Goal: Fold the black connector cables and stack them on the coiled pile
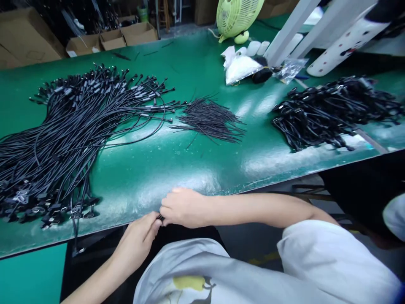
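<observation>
Close to the table's front edge, my left hand (141, 234) and my right hand (183, 207) meet with fingers pinched. Between the fingertips shows a small black piece (161, 217), mostly hidden, so its kind is not clear. To the left, a large pile of black cables (79, 118) stretches across the table, with grey-sleeved small connectors at the far ends and black plugs with metal parts at the near ends. Beyond my hands lies a heap of thin black ties or strips (211, 118). A heap of bundled black cables (332, 109) sits at the right.
The green table (152, 169) spans the view. At its back stand a green fan (238, 17), white rolls and a plastic bag (242, 69), and white posts (287, 33). Cardboard boxes (139, 33) are behind the table. Some cable ends hang over the front edge at left.
</observation>
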{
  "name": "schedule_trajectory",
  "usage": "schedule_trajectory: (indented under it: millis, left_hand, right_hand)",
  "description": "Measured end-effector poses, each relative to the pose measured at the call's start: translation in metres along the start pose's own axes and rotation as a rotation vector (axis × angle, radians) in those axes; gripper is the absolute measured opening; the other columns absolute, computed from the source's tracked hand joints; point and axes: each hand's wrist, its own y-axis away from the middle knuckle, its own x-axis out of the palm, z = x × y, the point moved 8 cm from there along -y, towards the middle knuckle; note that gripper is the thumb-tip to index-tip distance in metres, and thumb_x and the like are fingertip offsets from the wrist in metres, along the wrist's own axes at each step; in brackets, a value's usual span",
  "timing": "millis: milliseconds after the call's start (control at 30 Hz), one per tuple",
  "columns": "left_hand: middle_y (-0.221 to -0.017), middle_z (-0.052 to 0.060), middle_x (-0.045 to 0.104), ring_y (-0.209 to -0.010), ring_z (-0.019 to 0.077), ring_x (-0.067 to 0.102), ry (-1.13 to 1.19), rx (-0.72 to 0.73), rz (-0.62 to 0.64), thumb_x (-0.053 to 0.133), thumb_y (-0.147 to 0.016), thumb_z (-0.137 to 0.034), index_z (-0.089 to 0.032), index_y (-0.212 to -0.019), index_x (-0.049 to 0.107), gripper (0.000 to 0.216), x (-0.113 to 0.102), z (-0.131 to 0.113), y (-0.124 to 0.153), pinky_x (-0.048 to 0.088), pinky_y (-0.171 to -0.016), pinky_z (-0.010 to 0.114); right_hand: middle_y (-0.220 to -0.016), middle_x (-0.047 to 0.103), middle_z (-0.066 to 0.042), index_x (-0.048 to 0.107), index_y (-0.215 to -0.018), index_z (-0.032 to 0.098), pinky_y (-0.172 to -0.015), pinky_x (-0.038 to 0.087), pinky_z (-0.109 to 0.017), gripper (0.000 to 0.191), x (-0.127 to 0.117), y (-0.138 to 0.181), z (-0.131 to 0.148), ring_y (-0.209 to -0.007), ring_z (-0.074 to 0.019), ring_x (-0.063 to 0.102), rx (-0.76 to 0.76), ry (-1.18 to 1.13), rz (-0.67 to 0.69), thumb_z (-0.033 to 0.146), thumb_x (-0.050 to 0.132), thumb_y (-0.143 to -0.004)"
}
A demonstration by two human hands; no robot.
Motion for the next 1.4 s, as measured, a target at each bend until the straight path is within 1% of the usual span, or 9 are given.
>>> schedule_trajectory:
  millis: [100, 200, 400, 667, 833, 933, 1133, 1300, 1400]
  left_hand:
    - [-0.057, -0.002, 0.047, -0.056, 0.0147, 0.043, 0.349, -0.085, -0.083, 0.053, -0.089, -0.048, -0.019, -0.08, 0.062, 0.032, -0.009, 0.019, -0.006, 0.035, -0.058, 0.027]
    - [-0.058, -0.004, 0.043, -0.053, 0.0107, 0.039, 0.735, -0.117, -0.198, 0.061, -0.084, -0.049, -0.017, -0.082, 0.06, 0.032, -0.019, 0.033, -0.012, 0.034, -0.054, 0.024]
    - [-0.064, -0.002, 0.049, -0.055, 0.0084, 0.044, 0.856, -0.154, -0.114, 0.065, -0.083, -0.046, -0.015, -0.087, 0.06, 0.031, -0.01, 0.03, -0.02, 0.034, -0.055, 0.022]
    - [-0.059, -0.006, 0.039, -0.05, 0.0056, 0.035, 0.964, -0.095, -0.163, 0.067, -0.082, -0.045, -0.014, -0.08, 0.057, 0.033, -0.008, 0.022, -0.017, 0.03, -0.05, 0.02]
    - [-0.058, -0.006, 0.037, -0.049, 0.0045, 0.034, 1.011, -0.04, -0.21, 0.068, -0.082, -0.042, -0.013, -0.082, 0.059, 0.031, -0.009, 0.012, -0.014, 0.027, -0.049, 0.019]
    - [-0.059, -0.007, 0.037, -0.048, 0.0044, 0.034, 1.034, -0.01, -0.193, 0.065, -0.084, -0.04, -0.012, -0.096, 0.061, 0.031, 0.002, -0.002, -0.016, 0.027, -0.049, 0.019]
    - [-0.062, -0.006, 0.041, -0.052, 0.007, 0.038, 0.944, 0.132, -0.233, 0.056, -0.09, -0.04, -0.014, -0.119, 0.058, 0.04, 0.004, -0.015, -0.02, 0.032, -0.053, 0.022]
    - [-0.078, 0.001, 0.06, -0.068, 0.0124, 0.053, 0.337, 0.233, -0.5, 0.047, -0.092, -0.028, -0.018, -0.117, 0.064, 0.031, -0.023, -0.009, -0.006, 0.043, -0.071, 0.026]
    - [-0.077, 0.003, 0.063, -0.074, 0.0157, 0.057, 0.124, 0.206, -0.475, 0.048, -0.087, -0.019, -0.017, -0.095, 0.068, 0.022, -0.025, -0.007, -0.007, 0.044, -0.074, 0.029]
  right_hand:
    - [-0.103, 0.065, -0.005, 0.061, -0.11, 0.02, -0.078, 0.044, -0.029, 0.036, -0.043, 0.037, -0.077, -0.094, -0.0155, 0.057, 0.272, -0.032, -0.207, 0.042, 0.034, -0.101]
    - [-0.103, 0.064, -0.008, 0.064, -0.108, 0.02, -0.085, 0.043, -0.03, 0.035, -0.078, 0.11, -0.183, -0.096, -0.0164, 0.055, 0.861, 0.193, -0.378, 0.033, 0.032, -0.101]
    - [-0.102, 0.062, -0.012, 0.066, -0.092, 0.015, -0.082, 0.042, -0.033, 0.025, -0.065, 0.151, -0.254, -0.091, -0.021, 0.053, 1.023, 0.352, -0.316, 0.026, 0.043, -0.096]
    - [-0.096, 0.06, -0.011, 0.064, -0.098, 0.018, -0.071, 0.038, -0.033, 0.032, -0.081, 0.155, -0.231, -0.085, -0.0235, 0.054, 1.107, 0.502, -0.41, 0.032, 0.035, -0.096]
    - [-0.089, 0.061, -0.008, 0.064, -0.09, 0.018, -0.073, 0.04, -0.031, 0.023, -0.096, 0.148, -0.189, -0.08, -0.0198, 0.055, 1.088, 0.349, -0.696, 0.033, 0.046, -0.094]
    - [-0.08, 0.061, -0.003, 0.063, -0.082, 0.019, -0.071, 0.041, -0.028, 0.018, -0.072, 0.101, -0.138, -0.074, -0.016, 0.055, 0.908, 0.026, -0.729, 0.031, 0.054, -0.091]
    - [-0.073, 0.057, 0.0, 0.063, -0.085, 0.018, -0.061, 0.041, -0.023, 0.014, -0.007, 0.008, -0.031, -0.063, -0.0107, 0.052, 0.525, -0.496, -0.446, 0.023, 0.053, -0.093]
    - [-0.076, 0.06, -0.005, 0.064, -0.089, 0.015, -0.068, 0.04, -0.029, 0.023, -0.018, -0.01, 0.005, -0.07, -0.0145, 0.052, 0.199, 0.125, -0.391, 0.014, 0.042, -0.095]
    - [-0.098, 0.066, -0.008, 0.066, -0.096, 0.014, -0.078, 0.041, -0.032, 0.027, -0.025, -0.016, 0.027, -0.088, -0.0166, 0.056, -0.15, 0.43, -0.376, 0.009, 0.039, -0.094]
